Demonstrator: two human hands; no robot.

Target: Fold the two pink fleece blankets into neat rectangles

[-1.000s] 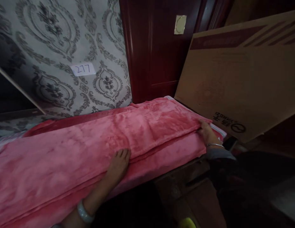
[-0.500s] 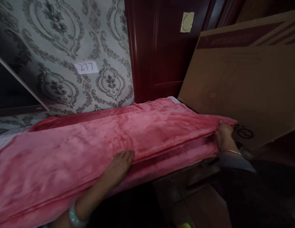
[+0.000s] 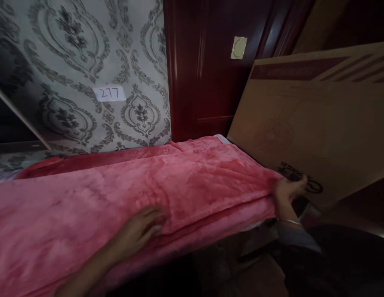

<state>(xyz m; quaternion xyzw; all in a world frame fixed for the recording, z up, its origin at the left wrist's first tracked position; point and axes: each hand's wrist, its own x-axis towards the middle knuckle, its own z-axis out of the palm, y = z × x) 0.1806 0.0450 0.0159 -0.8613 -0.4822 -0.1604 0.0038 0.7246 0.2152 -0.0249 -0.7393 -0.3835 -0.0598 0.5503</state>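
Observation:
A pink plush blanket lies folded lengthwise in layers across the view, its front edge facing me. My left hand is over the near part of its top layer, fingers loosely stretched and thumb apart, gripping nothing; motion blurs it a little, so I cannot tell whether it touches the cloth. At the blanket's right front corner is my right hand. Its fingers point right, toward the cardboard, and are apart, with the heel of the hand beside the fabric edge.
A large cardboard sheet or box leans at the right, close to the blanket's end. Behind stand a patterned wallpapered wall with a "277" label and a dark red wooden panel bearing a square plate. Dark items lie below the front edge.
My right hand has let go of the blanket's corner, which has dropped onto the layer below. My left hand has shifted left off the front edge. The view has tilted slightly.

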